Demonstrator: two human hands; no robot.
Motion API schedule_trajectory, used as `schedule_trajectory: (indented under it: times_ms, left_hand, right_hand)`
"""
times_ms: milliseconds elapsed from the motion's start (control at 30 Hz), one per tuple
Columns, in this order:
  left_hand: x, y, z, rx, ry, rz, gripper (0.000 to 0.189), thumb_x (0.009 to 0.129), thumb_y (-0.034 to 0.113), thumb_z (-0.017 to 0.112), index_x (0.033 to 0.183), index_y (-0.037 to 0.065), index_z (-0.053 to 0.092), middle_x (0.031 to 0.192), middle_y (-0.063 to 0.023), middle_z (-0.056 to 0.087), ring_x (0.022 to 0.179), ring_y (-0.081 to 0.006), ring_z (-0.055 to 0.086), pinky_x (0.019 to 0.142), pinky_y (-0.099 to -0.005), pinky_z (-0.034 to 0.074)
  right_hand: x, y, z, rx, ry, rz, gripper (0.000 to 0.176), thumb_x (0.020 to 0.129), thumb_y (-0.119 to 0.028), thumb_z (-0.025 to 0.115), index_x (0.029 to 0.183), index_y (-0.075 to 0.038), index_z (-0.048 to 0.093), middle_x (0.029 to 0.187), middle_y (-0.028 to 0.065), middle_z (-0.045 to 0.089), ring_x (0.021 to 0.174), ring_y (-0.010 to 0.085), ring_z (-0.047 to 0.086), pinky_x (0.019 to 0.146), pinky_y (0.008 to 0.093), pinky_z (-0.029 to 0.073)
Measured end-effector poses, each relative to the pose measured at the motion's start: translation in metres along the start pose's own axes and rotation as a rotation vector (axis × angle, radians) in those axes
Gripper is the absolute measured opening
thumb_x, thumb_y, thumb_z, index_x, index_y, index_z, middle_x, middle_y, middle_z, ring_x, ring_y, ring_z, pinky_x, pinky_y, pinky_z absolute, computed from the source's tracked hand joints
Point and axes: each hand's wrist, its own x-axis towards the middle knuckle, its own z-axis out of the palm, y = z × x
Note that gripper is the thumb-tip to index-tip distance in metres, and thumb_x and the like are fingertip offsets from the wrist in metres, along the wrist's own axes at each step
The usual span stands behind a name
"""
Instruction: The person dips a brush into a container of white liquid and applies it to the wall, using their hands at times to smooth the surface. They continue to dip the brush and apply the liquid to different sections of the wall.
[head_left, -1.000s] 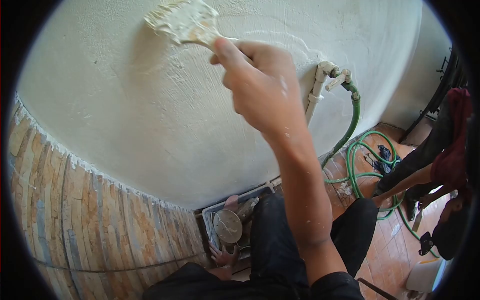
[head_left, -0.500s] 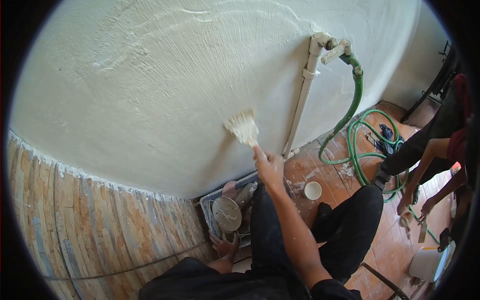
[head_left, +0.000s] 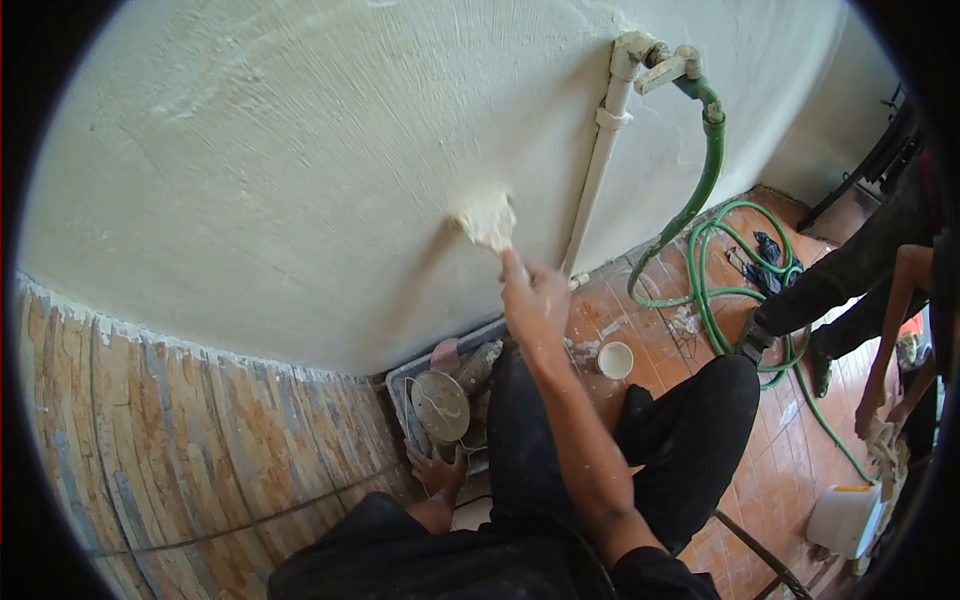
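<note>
My right hand [head_left: 535, 305] is closed around the handle of a wide paintbrush [head_left: 487, 222]. Whitish paint coats its bristles, which press against the pale wall [head_left: 300, 200]. My left hand [head_left: 437, 475] is low on the left, fingers spread, at the near edge of a grey tray [head_left: 402, 390]. Inside that tray sits a round grey container [head_left: 440, 405] with a thin wire handle, beside other items that I cannot make out. Brush strokes and ridges mark the wall above the brush.
A white pipe [head_left: 592, 190] and tap feed a green hose [head_left: 712, 175], coiled on the tiled floor. One white cup [head_left: 615, 360] stands by my knee. To the right, another person's hands [head_left: 872, 405] are near a cloth, above a white bucket [head_left: 845, 520]. Stone-look tiles [head_left: 200, 440] lie left.
The view has shifted slightly. The brush bristles, fanned out before, now look bunched against the wall. At the right, the other person's hands have moved, and a cloth shows by them.
</note>
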Motion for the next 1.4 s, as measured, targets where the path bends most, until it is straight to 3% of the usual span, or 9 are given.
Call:
schedule_trajectory:
  times_ms: [367, 567, 633, 700, 933, 967, 1067, 1233, 1400]
  left_hand:
    - [-0.003, 0.004, -0.013, -0.021, -0.117, -0.084, 0.060, 0.075, 0.053, 0.061, 0.108, 0.003, 0.064, 0.149, -0.0216, 0.009, 0.135, -0.0379, 0.015, 0.098, -0.0528, 0.028]
    - [-0.006, -0.002, -0.008, -0.026, -0.107, -0.060, 0.065, 0.074, 0.058, 0.060, 0.112, 0.004, 0.064, 0.148, -0.0228, 0.010, 0.135, -0.0391, 0.016, 0.099, -0.0552, 0.027]
    - [-0.008, -0.004, -0.010, -0.059, -0.034, -0.053, 0.069, 0.072, 0.060, 0.060, 0.114, 0.006, 0.063, 0.148, -0.0232, 0.010, 0.135, -0.0395, 0.017, 0.099, -0.0553, 0.028]
    - [0.000, 0.004, -0.001, -0.109, 0.021, -0.122, 0.072, 0.070, 0.062, 0.060, 0.116, 0.007, 0.062, 0.148, -0.0235, 0.011, 0.134, -0.0399, 0.019, 0.099, -0.0554, 0.028]
    - [-0.008, 0.001, 0.018, -0.204, -0.007, -0.170, 0.092, 0.065, 0.070, 0.060, 0.133, 0.010, 0.046, 0.149, -0.0201, 0.016, 0.135, -0.0362, 0.021, 0.101, -0.0594, 0.025]
    - [-0.008, -0.011, 0.011, -0.343, -0.023, -0.194, 0.091, 0.065, 0.071, 0.059, 0.133, 0.010, 0.046, 0.149, -0.0185, 0.017, 0.135, -0.0350, 0.023, 0.104, -0.0572, 0.025]
    - [0.001, 0.046, -0.084, 0.213, -0.390, -0.030, 0.082, 0.069, 0.067, 0.059, 0.130, 0.012, 0.051, 0.151, -0.0152, 0.016, 0.137, -0.0330, 0.021, 0.109, -0.0462, 0.022]
    - [0.043, 0.147, -0.209, -0.287, -0.543, -0.130, 0.066, 0.078, 0.056, 0.059, 0.132, 0.020, 0.049, 0.148, -0.0206, 0.023, 0.140, -0.0353, 0.010, 0.113, -0.0422, 0.012]
    - [-0.002, 0.146, -0.276, -0.414, -0.720, -0.104, 0.063, 0.082, 0.055, 0.054, 0.131, 0.016, 0.049, 0.148, -0.0203, 0.021, 0.140, -0.0336, 0.008, 0.112, -0.0417, 0.012]
  right_hand:
    - [0.031, -0.139, -0.036, 0.166, -0.071, -0.384, 0.045, 0.082, -0.040, 0.057, 0.074, 0.004, 0.067, 0.051, 0.0153, 0.049, 0.051, 0.0174, 0.052, 0.056, 0.0326, 0.043]
    - [0.020, 0.025, 0.002, -0.009, -0.115, -0.036, 0.044, 0.085, -0.040, 0.058, 0.079, 0.003, 0.067, 0.055, 0.0160, 0.054, 0.055, 0.0182, 0.055, 0.060, 0.0348, 0.044]
    - [0.015, 0.067, 0.015, 0.007, -0.048, -0.072, 0.046, 0.087, -0.039, 0.058, 0.068, 0.004, 0.062, 0.051, 0.0022, 0.049, 0.050, 0.0107, 0.046, 0.049, 0.0296, 0.036]
    - [0.012, 0.078, 0.011, -0.104, -0.077, -0.078, 0.042, 0.087, -0.037, 0.056, 0.078, 0.004, 0.065, 0.060, 0.0189, 0.057, 0.057, 0.0210, 0.056, 0.060, 0.0368, 0.043]
    - [0.013, 0.097, -0.020, -0.122, -0.284, -0.050, 0.040, 0.089, -0.031, 0.054, 0.078, 0.006, 0.065, 0.055, 0.0140, 0.056, 0.053, 0.0209, 0.056, 0.056, 0.0353, 0.043]
    - [0.012, 0.091, -0.019, -0.134, -0.280, -0.096, 0.039, 0.089, -0.030, 0.053, 0.080, 0.006, 0.066, 0.056, 0.0164, 0.058, 0.054, 0.0236, 0.057, 0.057, 0.0372, 0.044]
    - [-0.001, 0.032, -0.030, -0.188, -0.352, 0.069, 0.039, 0.089, -0.030, 0.051, 0.084, 0.006, 0.066, 0.068, 0.0211, 0.063, 0.065, 0.0285, 0.061, 0.066, 0.0386, 0.045]
    - [0.005, -0.106, -0.036, -0.070, -0.311, 0.096, 0.038, 0.088, -0.026, 0.052, 0.073, 0.009, 0.060, 0.061, 0.0220, 0.057, 0.055, 0.0305, 0.055, 0.058, 0.0393, 0.043]
    - [-0.010, -0.264, -0.057, 0.050, -0.296, 0.174, 0.038, 0.089, -0.025, 0.052, 0.073, 0.009, 0.058, 0.055, 0.0213, 0.053, 0.049, 0.0248, 0.051, 0.054, 0.0374, 0.041]
